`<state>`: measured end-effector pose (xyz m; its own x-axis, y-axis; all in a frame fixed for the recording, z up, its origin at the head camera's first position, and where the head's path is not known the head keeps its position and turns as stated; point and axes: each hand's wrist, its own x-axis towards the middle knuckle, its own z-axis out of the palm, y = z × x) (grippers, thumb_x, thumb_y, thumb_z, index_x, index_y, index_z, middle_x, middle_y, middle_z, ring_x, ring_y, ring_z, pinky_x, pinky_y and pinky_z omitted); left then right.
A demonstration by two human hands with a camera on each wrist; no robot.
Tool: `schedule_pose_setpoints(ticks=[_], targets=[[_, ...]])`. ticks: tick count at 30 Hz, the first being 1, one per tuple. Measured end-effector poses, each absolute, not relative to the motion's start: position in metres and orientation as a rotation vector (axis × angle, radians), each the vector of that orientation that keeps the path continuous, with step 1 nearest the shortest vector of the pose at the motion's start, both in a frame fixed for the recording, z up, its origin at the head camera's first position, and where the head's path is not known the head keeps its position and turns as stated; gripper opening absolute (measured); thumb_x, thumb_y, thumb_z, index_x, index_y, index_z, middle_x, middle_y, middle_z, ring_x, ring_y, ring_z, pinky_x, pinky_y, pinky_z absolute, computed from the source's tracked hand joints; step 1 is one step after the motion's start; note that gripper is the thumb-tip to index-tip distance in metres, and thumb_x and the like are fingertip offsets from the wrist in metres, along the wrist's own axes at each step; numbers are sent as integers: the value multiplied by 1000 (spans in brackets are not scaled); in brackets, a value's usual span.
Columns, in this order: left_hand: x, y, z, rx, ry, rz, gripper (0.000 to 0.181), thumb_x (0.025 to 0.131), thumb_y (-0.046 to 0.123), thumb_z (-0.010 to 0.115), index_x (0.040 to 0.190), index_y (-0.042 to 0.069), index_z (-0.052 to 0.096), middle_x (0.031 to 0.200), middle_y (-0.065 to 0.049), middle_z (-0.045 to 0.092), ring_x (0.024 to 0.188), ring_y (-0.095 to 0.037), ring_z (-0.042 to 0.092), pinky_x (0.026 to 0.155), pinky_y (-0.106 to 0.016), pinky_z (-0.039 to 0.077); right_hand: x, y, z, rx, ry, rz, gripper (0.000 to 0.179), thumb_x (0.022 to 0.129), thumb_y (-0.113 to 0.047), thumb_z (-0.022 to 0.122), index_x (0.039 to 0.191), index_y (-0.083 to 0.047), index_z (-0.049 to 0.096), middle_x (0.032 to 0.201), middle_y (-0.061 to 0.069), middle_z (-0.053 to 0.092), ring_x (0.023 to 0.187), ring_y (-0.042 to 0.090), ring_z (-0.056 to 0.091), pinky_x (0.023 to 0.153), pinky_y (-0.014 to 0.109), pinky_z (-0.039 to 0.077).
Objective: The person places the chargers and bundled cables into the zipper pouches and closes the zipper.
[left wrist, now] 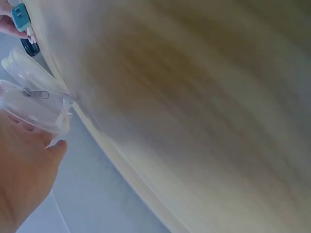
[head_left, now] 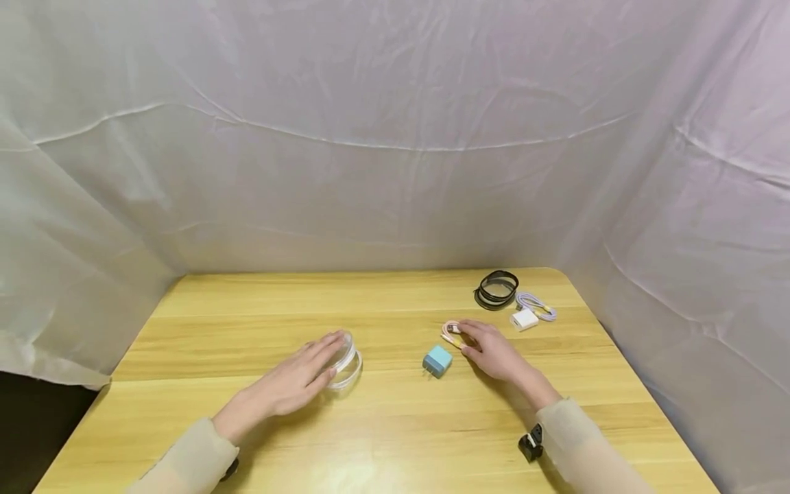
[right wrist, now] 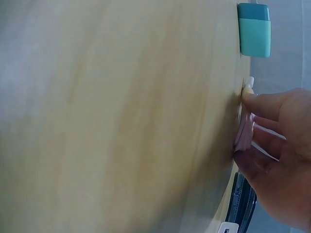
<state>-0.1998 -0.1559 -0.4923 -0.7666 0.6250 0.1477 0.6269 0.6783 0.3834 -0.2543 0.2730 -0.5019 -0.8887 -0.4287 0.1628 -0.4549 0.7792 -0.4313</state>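
My left hand lies over the left side of a small clear zip case with white edging, its fingers extended. In the left wrist view the case shows two see-through halves and a metal zipper pull, with the thumb beside its edge. My right hand pinches a coiled pink cable between thumb and fingers, low at the tabletop. Part of the coil is covered by the fingers. Just left of that hand sits a blue two-tone plug charger, prongs facing the front.
Toward the back right of the wooden table lie a coiled black cable, a coiled lilac cable and a white charger. Pale sheeting hangs behind the table and along both sides.
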Motion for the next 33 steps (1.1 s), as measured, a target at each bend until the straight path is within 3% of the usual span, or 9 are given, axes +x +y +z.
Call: schedule_pose_setpoints(ticks=[8,15,19,26,33], targets=[[-198,-154,-492,-1065,-2828,-594,56,114,31,40,162,5,31,168,-14,30,151,-34,35,120,-55,35,-254,273,-498,707,-2939,731,50,100,-9,67,146,6,53,150,28,52,139,52,45,117,66,34],[-198,-150,-490,-1060,-2652,-527,48,106,19,61,151,5,53,150,-14,56,134,-33,58,105,-48,54,-253,272,-494,698,-2948,737,50,100,-8,66,147,6,53,150,28,51,139,52,44,118,65,33],[-197,-149,-490,-1087,-2549,-502,49,98,8,71,145,5,59,139,-15,63,125,-35,64,98,-48,58,-253,271,-492,705,-2956,724,50,101,-8,66,147,5,52,151,27,51,139,52,45,117,65,34],[-194,-151,-489,-1129,-2579,-410,68,86,-11,72,146,19,60,142,-15,60,122,-39,65,86,-49,63,-253,272,-494,719,-2944,738,51,100,-9,67,146,6,53,149,28,52,138,52,45,117,66,34],[-192,-150,-489,-1132,-2604,-405,54,97,8,73,148,20,59,147,-14,57,123,-37,65,80,-45,64,-258,274,-494,697,-2948,771,62,92,-11,77,147,5,53,143,28,56,131,50,52,113,65,40]])
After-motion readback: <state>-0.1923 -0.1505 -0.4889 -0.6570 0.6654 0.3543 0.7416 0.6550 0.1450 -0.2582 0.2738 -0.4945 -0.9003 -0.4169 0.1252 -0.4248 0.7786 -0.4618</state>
